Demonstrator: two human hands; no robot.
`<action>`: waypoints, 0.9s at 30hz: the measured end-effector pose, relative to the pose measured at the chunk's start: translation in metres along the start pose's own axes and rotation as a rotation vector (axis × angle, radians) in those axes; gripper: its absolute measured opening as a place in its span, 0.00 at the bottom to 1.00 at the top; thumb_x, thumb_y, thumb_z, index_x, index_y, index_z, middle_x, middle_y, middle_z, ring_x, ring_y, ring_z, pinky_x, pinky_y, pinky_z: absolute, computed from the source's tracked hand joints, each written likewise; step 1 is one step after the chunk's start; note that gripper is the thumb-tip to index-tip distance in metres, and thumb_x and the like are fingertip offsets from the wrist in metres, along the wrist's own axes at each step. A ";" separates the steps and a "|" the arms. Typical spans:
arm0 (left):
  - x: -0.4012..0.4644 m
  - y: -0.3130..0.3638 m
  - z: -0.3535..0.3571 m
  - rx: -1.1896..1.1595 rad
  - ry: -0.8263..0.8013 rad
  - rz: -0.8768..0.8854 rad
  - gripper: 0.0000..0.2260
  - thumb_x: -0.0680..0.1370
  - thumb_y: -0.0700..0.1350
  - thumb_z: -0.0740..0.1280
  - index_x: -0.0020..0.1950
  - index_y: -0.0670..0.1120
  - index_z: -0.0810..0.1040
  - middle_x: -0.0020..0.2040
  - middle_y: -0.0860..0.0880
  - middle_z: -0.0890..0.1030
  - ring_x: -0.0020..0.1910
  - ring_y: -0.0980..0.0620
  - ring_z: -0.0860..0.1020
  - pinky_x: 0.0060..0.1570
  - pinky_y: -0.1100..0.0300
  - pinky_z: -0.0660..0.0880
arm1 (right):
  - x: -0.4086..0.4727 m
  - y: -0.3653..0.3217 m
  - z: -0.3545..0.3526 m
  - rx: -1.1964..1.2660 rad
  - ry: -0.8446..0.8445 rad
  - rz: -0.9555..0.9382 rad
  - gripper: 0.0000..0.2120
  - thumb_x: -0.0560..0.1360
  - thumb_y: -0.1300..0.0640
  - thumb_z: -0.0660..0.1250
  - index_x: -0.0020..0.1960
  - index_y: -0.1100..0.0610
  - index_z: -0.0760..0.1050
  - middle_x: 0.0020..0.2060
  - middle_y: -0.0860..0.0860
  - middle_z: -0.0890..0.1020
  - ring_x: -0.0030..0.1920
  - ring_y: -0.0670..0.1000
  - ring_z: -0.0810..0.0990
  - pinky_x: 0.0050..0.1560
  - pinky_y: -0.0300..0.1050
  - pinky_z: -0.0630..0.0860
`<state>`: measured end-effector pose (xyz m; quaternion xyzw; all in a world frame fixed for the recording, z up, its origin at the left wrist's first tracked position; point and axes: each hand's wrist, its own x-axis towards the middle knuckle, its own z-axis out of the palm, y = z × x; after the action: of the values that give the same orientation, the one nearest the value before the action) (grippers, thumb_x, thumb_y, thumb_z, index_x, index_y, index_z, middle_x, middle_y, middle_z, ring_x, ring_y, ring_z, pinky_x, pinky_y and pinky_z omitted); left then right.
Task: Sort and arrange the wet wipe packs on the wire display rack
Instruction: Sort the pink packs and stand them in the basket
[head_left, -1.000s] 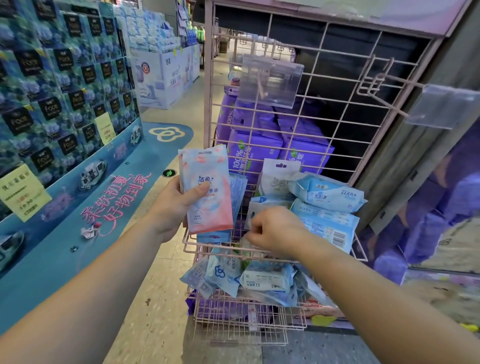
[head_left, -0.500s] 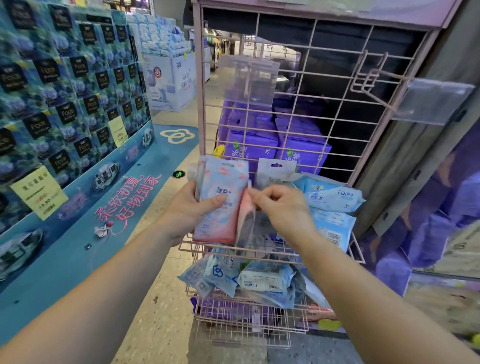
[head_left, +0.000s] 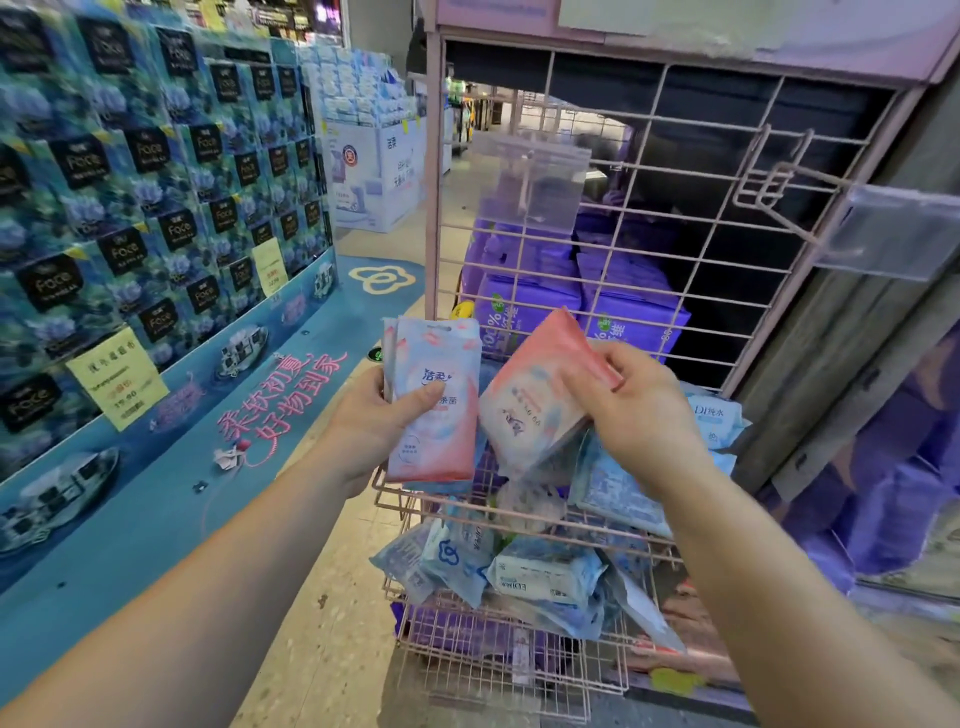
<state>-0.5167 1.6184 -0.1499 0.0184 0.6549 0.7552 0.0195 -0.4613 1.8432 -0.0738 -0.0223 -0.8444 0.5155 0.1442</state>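
A shop aisle with a speckled floor (head_left: 332, 639) runs between a tall wall of blue tissue boxes (head_left: 135, 208) on the left and the pink wire display rack (head_left: 675, 218) ahead. Behind the rack's grid sit purple packs (head_left: 524, 306), too overlapped to count. Two clear plastic tag holders (head_left: 530, 182) hang on hooks from the grid. The rack's upper basket (head_left: 415, 501) holds blue wet wipe packs (head_left: 618, 488) heaped at the right, and the lower basket (head_left: 467, 644) holds roughly five more in a jumble. The left hand (head_left: 363, 431) grips an upright pink-and-blue pack (head_left: 436, 405), thumb across its front, with at least one more pack edge behind it. The right hand (head_left: 644, 415) pinches a second tilted pink pack (head_left: 540, 400) just beside the first, above the upper basket.
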 end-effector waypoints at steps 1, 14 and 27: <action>0.001 0.001 -0.004 0.002 0.000 0.004 0.28 0.64 0.51 0.76 0.60 0.41 0.74 0.52 0.42 0.84 0.48 0.45 0.84 0.47 0.49 0.80 | 0.005 -0.003 -0.004 0.116 0.023 0.004 0.03 0.75 0.53 0.67 0.44 0.49 0.79 0.38 0.49 0.81 0.39 0.51 0.78 0.43 0.49 0.74; -0.010 0.013 0.032 -0.228 -0.020 -0.119 0.19 0.68 0.50 0.72 0.56 0.43 0.76 0.51 0.40 0.84 0.47 0.43 0.83 0.53 0.44 0.78 | -0.022 -0.003 0.069 0.732 0.184 0.364 0.10 0.73 0.59 0.68 0.54 0.56 0.76 0.49 0.55 0.83 0.43 0.52 0.80 0.45 0.48 0.77; -0.006 0.025 0.004 -0.198 -0.081 -0.004 0.29 0.65 0.45 0.77 0.63 0.38 0.72 0.54 0.39 0.82 0.41 0.46 0.84 0.40 0.49 0.82 | -0.020 0.004 0.059 0.461 -0.151 0.228 0.31 0.72 0.47 0.71 0.70 0.51 0.63 0.61 0.44 0.74 0.53 0.40 0.75 0.43 0.30 0.70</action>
<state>-0.5104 1.6184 -0.1246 0.0454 0.5758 0.8148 0.0493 -0.4588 1.7908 -0.1070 -0.0456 -0.7051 0.7073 0.0232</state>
